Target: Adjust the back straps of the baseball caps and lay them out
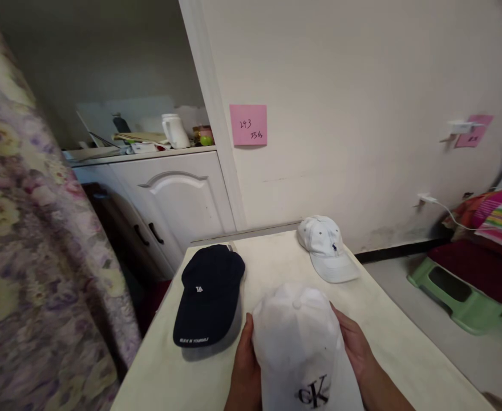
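Between my two hands is a white baseball cap (298,337) with dark "CK" lettering on its front, its brim toward me and cut off by the lower picture edge. My left hand (246,365) grips the cap's left side, the thumb along it. On the opposite side my right hand (356,345) presses against the cap, with some fingers hidden behind it. A navy baseball cap (212,291) with a small white emblem lies to the left on the table (272,257). Near the far right corner rests another white cap (326,245) with a small dark logo.
A floral curtain (28,240) hangs at the left. Behind the table stand a white cabinet (182,200), with a white jug (175,131) on top, and a wall bearing a pink note (249,125). A green stool (469,308) is on the floor at right.
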The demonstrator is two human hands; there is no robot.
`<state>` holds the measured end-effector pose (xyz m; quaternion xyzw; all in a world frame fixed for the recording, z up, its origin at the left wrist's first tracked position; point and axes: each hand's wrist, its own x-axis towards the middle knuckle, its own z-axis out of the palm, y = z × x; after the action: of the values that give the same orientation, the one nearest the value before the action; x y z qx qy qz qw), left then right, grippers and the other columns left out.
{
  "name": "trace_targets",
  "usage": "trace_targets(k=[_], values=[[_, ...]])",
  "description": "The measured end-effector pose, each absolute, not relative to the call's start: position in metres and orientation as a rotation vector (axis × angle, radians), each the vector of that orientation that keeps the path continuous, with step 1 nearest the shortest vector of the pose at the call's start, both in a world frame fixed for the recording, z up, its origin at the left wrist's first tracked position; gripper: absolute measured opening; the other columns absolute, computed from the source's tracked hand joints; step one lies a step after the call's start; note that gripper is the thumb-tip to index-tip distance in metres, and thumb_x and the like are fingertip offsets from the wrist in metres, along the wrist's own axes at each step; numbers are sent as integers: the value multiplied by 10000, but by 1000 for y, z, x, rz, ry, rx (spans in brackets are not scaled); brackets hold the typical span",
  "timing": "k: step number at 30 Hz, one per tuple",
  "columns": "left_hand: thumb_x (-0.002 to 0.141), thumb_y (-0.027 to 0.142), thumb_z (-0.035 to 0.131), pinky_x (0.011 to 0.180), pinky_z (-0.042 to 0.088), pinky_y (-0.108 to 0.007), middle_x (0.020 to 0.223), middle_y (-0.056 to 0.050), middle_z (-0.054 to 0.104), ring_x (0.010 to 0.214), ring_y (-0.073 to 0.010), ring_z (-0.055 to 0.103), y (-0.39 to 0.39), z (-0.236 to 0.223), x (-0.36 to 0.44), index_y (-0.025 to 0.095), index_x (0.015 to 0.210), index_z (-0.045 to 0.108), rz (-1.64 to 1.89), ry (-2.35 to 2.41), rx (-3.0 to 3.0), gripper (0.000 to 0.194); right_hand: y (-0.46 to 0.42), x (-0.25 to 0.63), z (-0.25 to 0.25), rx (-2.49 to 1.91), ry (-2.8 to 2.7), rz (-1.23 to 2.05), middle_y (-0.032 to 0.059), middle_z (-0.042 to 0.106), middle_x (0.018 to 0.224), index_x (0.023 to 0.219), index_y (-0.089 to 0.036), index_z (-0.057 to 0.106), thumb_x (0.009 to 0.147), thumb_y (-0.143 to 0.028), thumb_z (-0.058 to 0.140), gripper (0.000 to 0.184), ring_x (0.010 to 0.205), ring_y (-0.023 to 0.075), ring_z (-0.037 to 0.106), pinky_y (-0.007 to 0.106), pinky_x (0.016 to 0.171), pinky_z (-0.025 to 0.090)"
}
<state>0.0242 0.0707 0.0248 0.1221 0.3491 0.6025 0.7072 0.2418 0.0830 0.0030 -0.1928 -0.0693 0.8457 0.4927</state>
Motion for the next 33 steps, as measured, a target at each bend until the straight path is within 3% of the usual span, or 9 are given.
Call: trace_targets(k=[2,6,10,13,22,33], values=[[848,210,720,1132,417,-384,1229,-18,729,1309,-286,560,65,23,19,260,1322,644,1363,803,282,482,83,242,3,-475,-177,2048,126,826,952,1047,-141,778,847,-388,691,329,963,336,752,480,913,564],[835,70,685,1113,404,-240,1287,27,691,1341,-210,529,63,17,14,271,1245,697,1411,820,312,457,82,241,3,-496,-197,2040,116,825,968,1039,-155,782,835,-394,700,325,948,342,753,487,889,581],[916,213,635,1086,467,-365,1116,-47,781,1182,-280,663,73,20,24,222,1273,687,1324,691,247,361,82,240,3,-512,-210,2036,109,830,921,1051,-150,777,802,-408,736,361,933,345,758,486,883,584],[933,274,617,1040,508,-428,985,-117,808,1074,-328,716,80,25,29,144,1165,752,1250,647,174,298,82,239,3,-523,-219,2042,101,833,882,1037,-154,780,780,-411,756,365,932,350,758,495,891,579],[856,245,697,923,573,-403,766,-88,810,931,-315,760,73,33,27,123,830,809,1289,752,95,168,80,238,5,-519,-222,2028,76,831,932,974,-210,789,785,-350,757,238,936,348,757,507,873,587],[777,289,764,888,566,-405,698,-77,784,896,-318,752,71,34,28,132,746,779,1325,791,207,161,82,239,-5,-536,-254,2026,69,831,878,1016,-204,779,806,-371,733,272,893,343,761,514,853,596]])
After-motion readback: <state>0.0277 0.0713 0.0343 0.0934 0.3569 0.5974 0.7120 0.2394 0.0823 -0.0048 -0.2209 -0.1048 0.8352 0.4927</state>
